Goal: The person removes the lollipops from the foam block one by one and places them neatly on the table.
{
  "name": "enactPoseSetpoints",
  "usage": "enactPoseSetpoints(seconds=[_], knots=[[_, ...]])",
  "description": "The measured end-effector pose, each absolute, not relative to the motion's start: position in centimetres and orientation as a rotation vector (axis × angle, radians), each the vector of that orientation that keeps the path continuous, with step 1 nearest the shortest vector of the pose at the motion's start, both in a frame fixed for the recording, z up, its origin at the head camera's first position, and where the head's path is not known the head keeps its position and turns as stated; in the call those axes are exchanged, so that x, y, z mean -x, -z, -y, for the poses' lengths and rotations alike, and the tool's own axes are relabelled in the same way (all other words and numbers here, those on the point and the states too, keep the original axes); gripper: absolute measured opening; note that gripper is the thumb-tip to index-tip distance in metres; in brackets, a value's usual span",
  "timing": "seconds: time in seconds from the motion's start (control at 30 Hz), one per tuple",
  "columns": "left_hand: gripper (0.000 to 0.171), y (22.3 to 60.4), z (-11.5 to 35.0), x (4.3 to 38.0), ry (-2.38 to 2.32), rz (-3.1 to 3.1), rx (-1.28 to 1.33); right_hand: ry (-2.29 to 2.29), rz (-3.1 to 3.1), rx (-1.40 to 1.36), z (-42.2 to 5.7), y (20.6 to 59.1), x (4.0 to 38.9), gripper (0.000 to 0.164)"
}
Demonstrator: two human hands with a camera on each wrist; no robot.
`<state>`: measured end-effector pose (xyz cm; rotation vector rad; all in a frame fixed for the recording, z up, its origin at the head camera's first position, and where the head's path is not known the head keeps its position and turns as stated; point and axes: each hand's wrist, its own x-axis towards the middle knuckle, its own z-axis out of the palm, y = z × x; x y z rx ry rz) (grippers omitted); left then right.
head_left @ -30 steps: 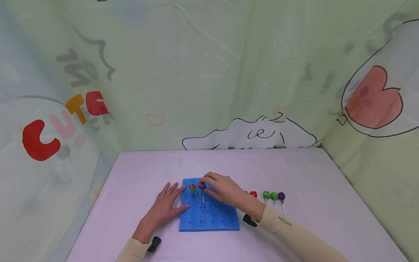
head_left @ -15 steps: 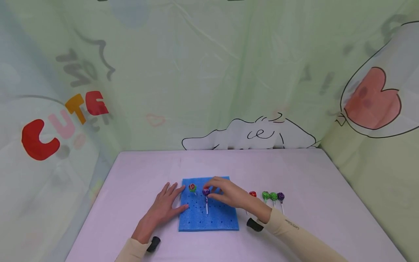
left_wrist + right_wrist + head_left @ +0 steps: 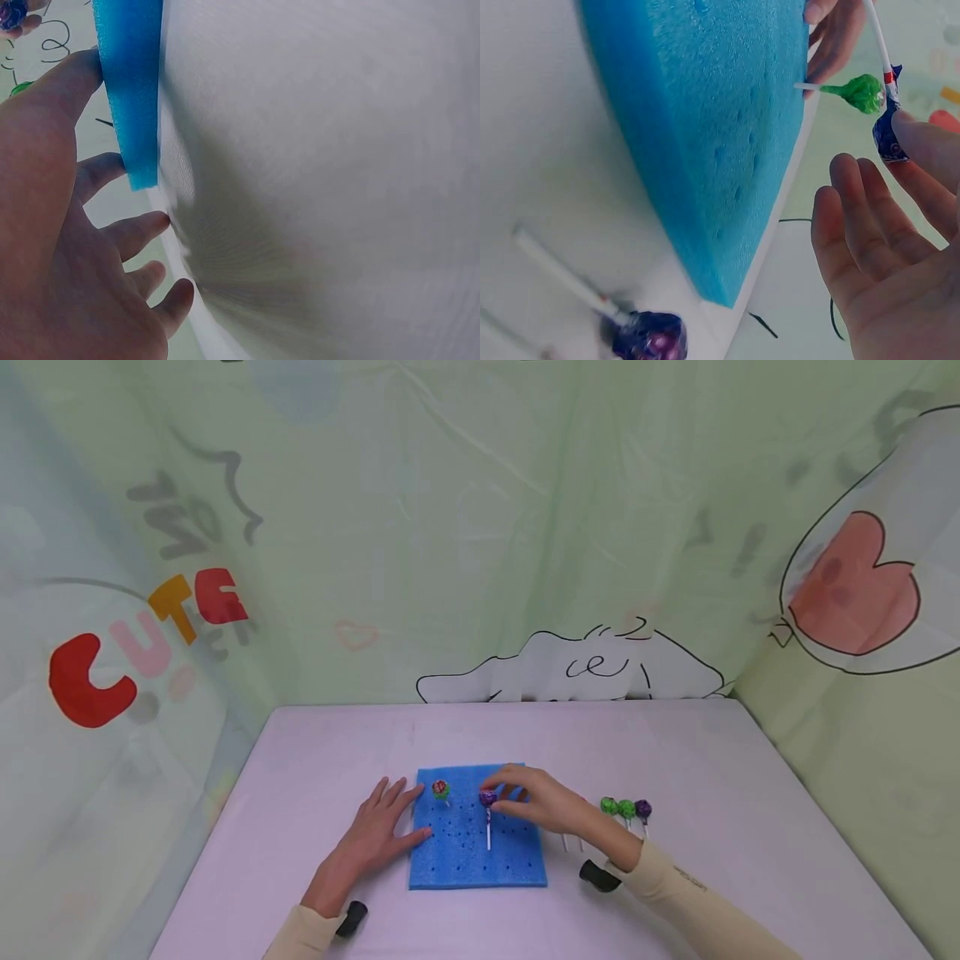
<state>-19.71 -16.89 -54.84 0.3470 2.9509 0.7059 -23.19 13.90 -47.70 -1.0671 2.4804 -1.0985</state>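
Observation:
A blue foam board [image 3: 472, 870] dotted with small holes lies on the table. Spread fingers of my left hand [image 3: 377, 828] rest along its left edge, thumb and index finger touching it; the left wrist view shows them against the foam's side [image 3: 131, 82]. Between thumb and index finger, my right hand [image 3: 546, 800] pinches a purple-wrapped lollipop [image 3: 488, 799] by its candy end, stick pointing down over the board. The right wrist view shows that lollipop [image 3: 889, 135] too, the other fingers loosely extended. A red-and-green lollipop [image 3: 440, 790] stands stuck in the board's back left.
Right of the board, two green lollipops [image 3: 610, 807] and a purple lollipop [image 3: 643, 809] lie on the table [image 3: 712, 760]. Sticks of others show beside my right forearm, which hides their heads. In the right wrist view, a purple lollipop [image 3: 651, 335] lies close to the board's edge.
My right hand has carried the purple lollipop rightward over the board and a little toward me. The left hand and the standing lollipop have stayed put.

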Motion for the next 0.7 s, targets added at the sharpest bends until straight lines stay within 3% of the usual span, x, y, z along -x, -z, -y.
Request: enactPoseSetpoints(seconds=[0.7], knots=[[0.077, 55.0, 17.0, 19.7, -0.711, -2.959, -0.358, 1.101, -2.501, 0.993, -18.6, 47.9, 23.1, 0.032]])
